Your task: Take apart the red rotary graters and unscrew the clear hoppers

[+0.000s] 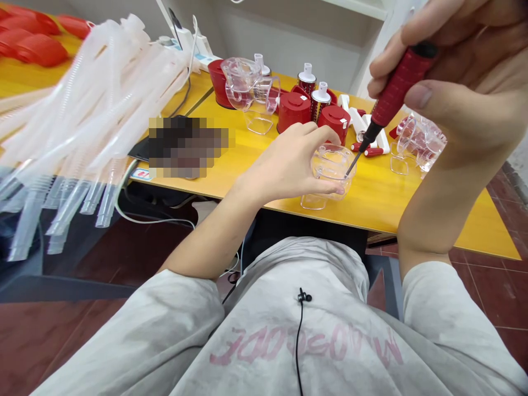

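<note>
While the left hand (pixel 284 165) closes around a clear plastic housing (pixel 332 170) at six o'clock on the yellow counter (pixel 391 198), the right hand (pixel 449 71) tightly grips a red-handled screwdriver (pixel 398 88), angled from two o'clock, tip in the housing.

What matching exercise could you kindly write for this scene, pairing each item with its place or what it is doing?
Items:
1. Left hand
2. Right hand
3. Ribbed translucent tubes
4. Red lidded containers

Places or actions:
A. Heaped at the left of the view
B. Gripping a red-handled screwdriver
C. Standing on the yellow table
D. Holding a clear plastic housing

Pairs: 1-D, 2-B, 3-A, 4-C
</note>
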A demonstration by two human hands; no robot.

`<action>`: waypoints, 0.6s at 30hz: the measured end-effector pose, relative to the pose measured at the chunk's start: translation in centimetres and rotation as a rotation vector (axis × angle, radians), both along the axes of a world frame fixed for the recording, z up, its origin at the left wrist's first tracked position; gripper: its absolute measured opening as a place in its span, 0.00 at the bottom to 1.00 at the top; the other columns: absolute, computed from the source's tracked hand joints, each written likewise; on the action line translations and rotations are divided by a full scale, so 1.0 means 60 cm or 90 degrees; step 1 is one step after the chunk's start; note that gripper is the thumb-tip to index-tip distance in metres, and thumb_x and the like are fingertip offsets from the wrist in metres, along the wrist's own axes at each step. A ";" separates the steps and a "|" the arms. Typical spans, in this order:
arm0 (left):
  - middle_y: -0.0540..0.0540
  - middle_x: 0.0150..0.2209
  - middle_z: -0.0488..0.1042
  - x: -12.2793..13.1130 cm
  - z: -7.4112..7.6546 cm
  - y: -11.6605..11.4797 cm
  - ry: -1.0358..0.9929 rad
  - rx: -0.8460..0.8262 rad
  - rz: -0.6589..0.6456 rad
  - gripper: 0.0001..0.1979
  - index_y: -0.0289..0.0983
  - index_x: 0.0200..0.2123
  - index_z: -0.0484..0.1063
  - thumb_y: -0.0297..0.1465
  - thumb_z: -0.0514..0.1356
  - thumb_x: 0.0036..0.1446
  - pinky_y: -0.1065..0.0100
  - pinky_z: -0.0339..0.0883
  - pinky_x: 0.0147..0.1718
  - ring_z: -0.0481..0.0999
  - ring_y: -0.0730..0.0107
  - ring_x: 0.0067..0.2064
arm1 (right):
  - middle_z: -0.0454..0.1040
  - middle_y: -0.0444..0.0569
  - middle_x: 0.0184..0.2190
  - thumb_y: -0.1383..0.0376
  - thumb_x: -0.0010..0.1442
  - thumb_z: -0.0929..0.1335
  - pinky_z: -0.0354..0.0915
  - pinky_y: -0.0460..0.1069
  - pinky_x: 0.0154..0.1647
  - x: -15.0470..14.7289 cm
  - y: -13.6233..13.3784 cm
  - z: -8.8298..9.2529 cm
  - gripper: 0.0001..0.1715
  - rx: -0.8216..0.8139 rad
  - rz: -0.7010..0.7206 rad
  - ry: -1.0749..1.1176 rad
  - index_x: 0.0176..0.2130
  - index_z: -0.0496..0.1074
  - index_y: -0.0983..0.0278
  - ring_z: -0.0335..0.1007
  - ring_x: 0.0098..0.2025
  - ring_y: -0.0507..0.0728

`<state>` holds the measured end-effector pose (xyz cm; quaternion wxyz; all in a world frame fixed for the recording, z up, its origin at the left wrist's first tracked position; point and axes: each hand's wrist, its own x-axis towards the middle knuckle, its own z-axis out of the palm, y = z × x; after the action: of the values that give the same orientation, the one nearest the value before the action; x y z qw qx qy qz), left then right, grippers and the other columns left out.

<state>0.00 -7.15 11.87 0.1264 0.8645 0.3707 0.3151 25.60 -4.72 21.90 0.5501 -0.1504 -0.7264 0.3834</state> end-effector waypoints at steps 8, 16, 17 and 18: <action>0.40 0.62 0.83 0.000 0.001 0.001 -0.004 -0.004 -0.004 0.35 0.43 0.62 0.78 0.44 0.83 0.57 0.46 0.71 0.70 0.81 0.41 0.64 | 0.87 0.37 0.47 0.38 0.66 0.84 0.90 0.53 0.43 -0.012 -0.004 0.009 0.18 0.283 -0.132 -0.176 0.50 0.93 0.40 0.89 0.47 0.60; 0.41 0.63 0.84 0.000 0.004 -0.003 -0.003 -0.011 -0.001 0.33 0.45 0.62 0.78 0.45 0.83 0.57 0.47 0.71 0.70 0.80 0.42 0.64 | 0.92 0.43 0.45 0.46 0.56 0.86 0.92 0.65 0.41 0.002 0.001 0.007 0.23 0.173 -0.043 -0.141 0.51 0.95 0.42 0.90 0.45 0.72; 0.41 0.63 0.84 0.000 0.005 -0.003 -0.002 -0.011 0.001 0.34 0.44 0.62 0.78 0.45 0.83 0.57 0.47 0.71 0.70 0.80 0.42 0.64 | 0.92 0.42 0.47 0.44 0.56 0.86 0.93 0.64 0.44 0.001 0.004 0.007 0.24 0.178 -0.046 -0.158 0.52 0.95 0.41 0.90 0.48 0.72; 0.40 0.63 0.84 0.000 0.005 -0.003 0.000 -0.011 0.002 0.34 0.44 0.62 0.78 0.45 0.83 0.57 0.47 0.71 0.70 0.80 0.42 0.64 | 0.92 0.40 0.49 0.41 0.56 0.87 0.93 0.63 0.47 -0.001 0.006 0.008 0.25 0.182 -0.060 -0.175 0.53 0.94 0.39 0.90 0.51 0.71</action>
<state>-0.01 -7.32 12.17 0.1337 0.8625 0.3750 0.3123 25.52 -4.36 22.40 0.4788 -0.1557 -0.8338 0.2263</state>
